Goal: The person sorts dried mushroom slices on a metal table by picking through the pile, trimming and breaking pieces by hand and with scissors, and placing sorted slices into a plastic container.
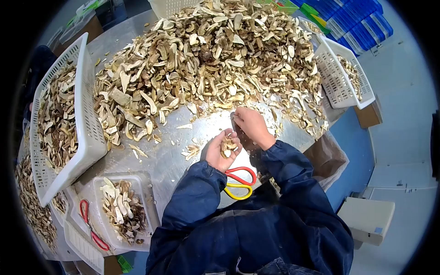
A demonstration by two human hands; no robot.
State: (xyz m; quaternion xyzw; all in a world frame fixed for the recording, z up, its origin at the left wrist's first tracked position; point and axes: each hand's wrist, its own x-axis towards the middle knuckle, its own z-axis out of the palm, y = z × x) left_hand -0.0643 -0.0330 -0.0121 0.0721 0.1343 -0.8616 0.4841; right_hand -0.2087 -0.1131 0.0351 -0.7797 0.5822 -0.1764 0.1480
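Note:
A large pile of dried mushroom slices (206,59) covers the far part of the metal table (172,158). Palm up and fingers curled, my left hand (216,153) holds a few mushroom slices (228,145) just in front of the pile. My right hand (253,124) is at the pile's near edge, knuckles up and fingers drawn together; whatever is between its fingertips is too small to make out. By my left wrist lie scissors with a red and a yellow handle loop (240,184), their blades hidden. Loose slices (191,151) lie left of my left hand.
On the left a tilted white basket (85,98) holds mushroom slices. Below it are a clear plastic box (145,183) of slices and red-handled scissors (85,211). A white basket (331,68) stands at right, above a lined bin (340,161). Blue crates (360,27) are stacked behind.

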